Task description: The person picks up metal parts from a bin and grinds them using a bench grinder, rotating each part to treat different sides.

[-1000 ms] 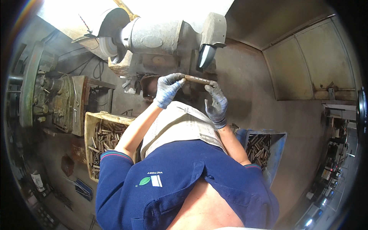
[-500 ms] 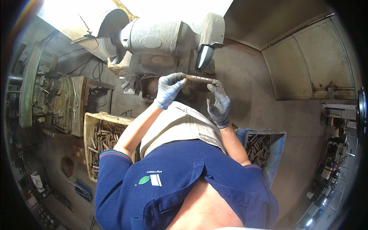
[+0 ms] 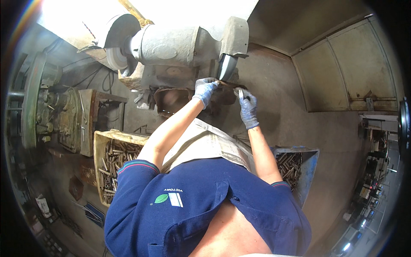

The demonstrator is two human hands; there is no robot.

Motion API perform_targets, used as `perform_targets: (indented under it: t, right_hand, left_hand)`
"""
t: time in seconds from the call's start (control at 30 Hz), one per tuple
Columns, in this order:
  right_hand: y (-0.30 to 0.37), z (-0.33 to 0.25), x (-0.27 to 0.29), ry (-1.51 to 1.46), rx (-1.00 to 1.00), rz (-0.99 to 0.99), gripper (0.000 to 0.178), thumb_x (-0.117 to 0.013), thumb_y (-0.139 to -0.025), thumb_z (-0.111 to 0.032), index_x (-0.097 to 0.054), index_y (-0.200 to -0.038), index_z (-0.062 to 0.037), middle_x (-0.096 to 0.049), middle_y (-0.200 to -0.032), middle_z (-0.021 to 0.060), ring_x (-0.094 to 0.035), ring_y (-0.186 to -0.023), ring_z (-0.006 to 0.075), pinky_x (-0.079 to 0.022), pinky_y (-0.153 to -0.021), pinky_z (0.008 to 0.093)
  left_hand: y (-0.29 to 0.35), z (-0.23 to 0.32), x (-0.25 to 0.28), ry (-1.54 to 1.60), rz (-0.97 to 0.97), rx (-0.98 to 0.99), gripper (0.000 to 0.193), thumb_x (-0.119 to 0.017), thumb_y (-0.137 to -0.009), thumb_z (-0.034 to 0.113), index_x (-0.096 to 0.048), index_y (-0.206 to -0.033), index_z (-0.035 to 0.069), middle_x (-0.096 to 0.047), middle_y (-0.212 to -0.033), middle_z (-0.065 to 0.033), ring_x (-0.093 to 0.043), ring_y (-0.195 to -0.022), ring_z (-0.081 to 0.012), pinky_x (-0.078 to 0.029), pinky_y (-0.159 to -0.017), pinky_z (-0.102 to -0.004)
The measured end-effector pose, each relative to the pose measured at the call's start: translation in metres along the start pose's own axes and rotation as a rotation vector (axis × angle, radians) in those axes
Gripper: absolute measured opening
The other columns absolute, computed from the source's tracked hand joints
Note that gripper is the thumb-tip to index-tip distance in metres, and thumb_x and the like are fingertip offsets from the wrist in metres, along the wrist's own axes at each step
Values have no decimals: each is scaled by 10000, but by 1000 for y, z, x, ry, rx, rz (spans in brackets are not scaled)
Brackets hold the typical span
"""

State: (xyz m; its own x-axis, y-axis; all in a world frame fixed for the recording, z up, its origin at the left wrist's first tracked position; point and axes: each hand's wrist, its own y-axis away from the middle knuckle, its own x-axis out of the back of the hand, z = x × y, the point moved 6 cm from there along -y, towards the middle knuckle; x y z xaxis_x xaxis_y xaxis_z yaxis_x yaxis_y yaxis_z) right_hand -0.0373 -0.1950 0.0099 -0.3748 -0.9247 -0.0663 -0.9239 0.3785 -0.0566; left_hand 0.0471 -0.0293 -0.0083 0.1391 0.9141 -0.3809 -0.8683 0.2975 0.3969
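Note:
Both my hands wear blue-grey work gloves. My left hand (image 3: 206,91) is closed on the left end of a slim brown metal tube (image 3: 229,85), just below the right wheel (image 3: 227,67) of a bench grinder (image 3: 169,45). At the tube's other end my right hand (image 3: 248,108) pinches with its fingertips. The tube lies roughly level at the wheel's lower edge and looks to be against it, though the exact contact is too small to make out. My gloves hide both its ends.
A yellowish bin (image 3: 99,165) of metal tubes stands left of me, a blue bin (image 3: 310,171) of similar pieces right. The grinder's left wheel (image 3: 115,58) sits under a guard. Farther left is a green machine (image 3: 38,98). Metal panels (image 3: 342,68) line the far right.
Both hands have carried the tube forward and to the right, up to the grinder's right wheel. My right hand's fingers, spread before, have closed on the tube's right end.

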Motion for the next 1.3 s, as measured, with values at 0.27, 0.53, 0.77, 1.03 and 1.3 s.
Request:
perform_targets:
  t: [0.27,0.53,0.77,1.03,1.3]
  right_hand:
    - [-4,16,-31,0,-67,-67,221,-554,-908,-116,-622,-1044,45,-645,-1014,137,-623,-939,201,-491,-896,319]
    - [2,-2,-61,-1,103,-63,183,-627,-836,-59,-662,-1003,9,-664,-996,99,-610,-956,168,-450,-896,282]
    - [81,-125,-42,542,675,-139,396,-688,-761,-150,-613,-1117,8,-567,-1185,179,-530,-1140,322,-410,-979,381]
    - [124,-158,16,646,743,33,505,-740,-723,-247,-602,-1144,-4,-543,-1215,189,-547,-1122,322,-444,-951,378]
    - [225,-139,139,769,364,412,409,-713,-726,-181,-599,-1080,-11,-552,-1132,182,-572,-1017,333,-498,-841,374]
  left_hand:
    - [0,15,26,83,71,10,60,-578,-854,-1,-607,-875,-49,-645,-794,-134,-659,-668,-222,-570,-608,-293]
    - [14,37,52,-92,80,-116,92,-615,-838,39,-644,-897,-25,-654,-794,-81,-618,-688,-137,-523,-624,-248]
    - [85,57,17,-13,-147,-209,152,-619,-842,43,-637,-965,-46,-662,-842,-69,-613,-738,-111,-522,-688,-246]
    - [110,68,-46,-303,-384,-256,178,-620,-845,66,-637,-979,-51,-655,-829,-50,-582,-742,-92,-489,-680,-234]
    - [88,-93,39,-533,-493,3,139,-653,-816,84,-612,-796,-47,-595,-685,-33,-540,-680,-98,-438,-604,-270]
